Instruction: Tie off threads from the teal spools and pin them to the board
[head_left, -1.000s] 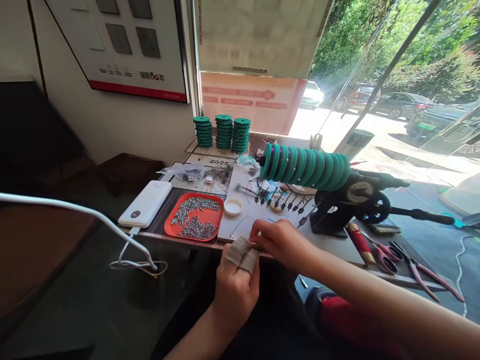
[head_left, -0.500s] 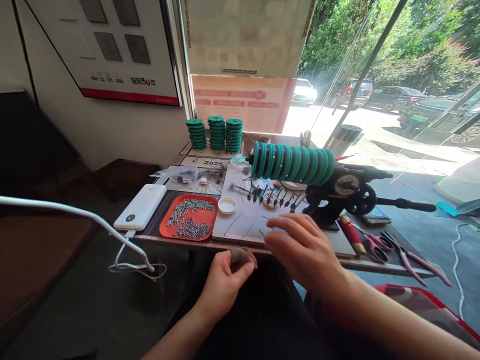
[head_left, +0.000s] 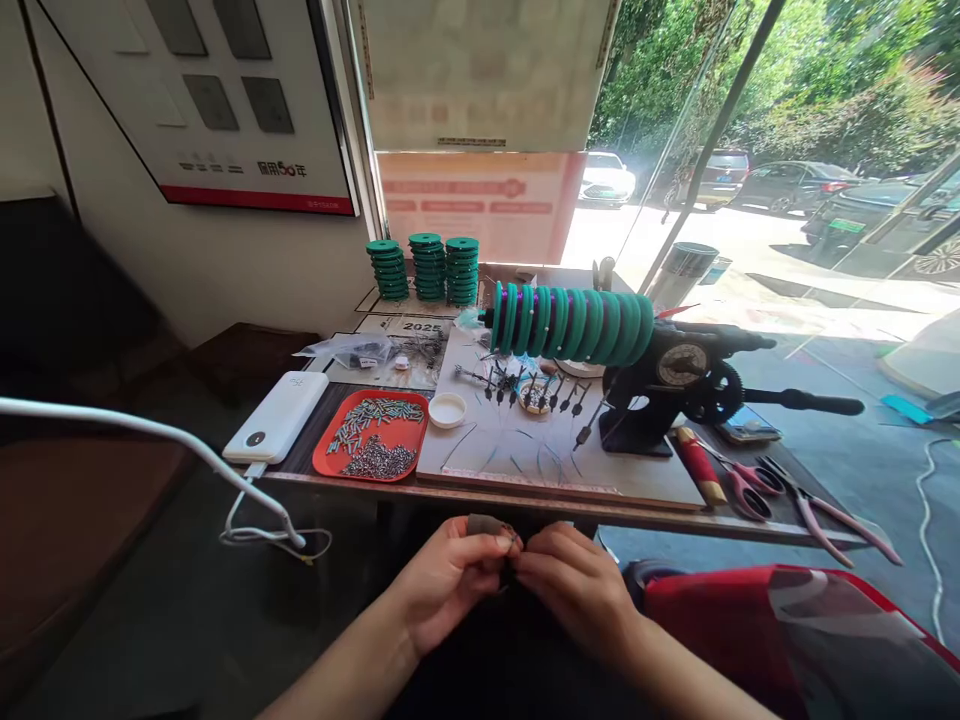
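Note:
My left hand [head_left: 450, 572] and my right hand [head_left: 577, 585] meet fingertip to fingertip just below the front edge of the table [head_left: 675, 520], over my dark lap. Both are closed in a pinch on a small part that I cannot make out. A cloth wrap covers a fingertip of the left hand. On the white work mat [head_left: 525, 455] ahead lie thin wires and several small dark pins. Behind them a hand-crank winder [head_left: 675, 385] carries a row of green spools [head_left: 574, 322].
An orange tray [head_left: 371, 447] of small metal pieces, a white cap [head_left: 448, 410] and a white power bank [head_left: 277, 417] with its cable sit left. Red-handled scissors [head_left: 739, 485] and pink pliers [head_left: 825, 515] lie right. Three stacks of green spools [head_left: 426, 268] stand at the back. Red fabric [head_left: 787, 630] lies at lower right.
My right hand came back from the mat to meet the left hand below the table edge. Both hands dropped from the table's front edge toward my lap.

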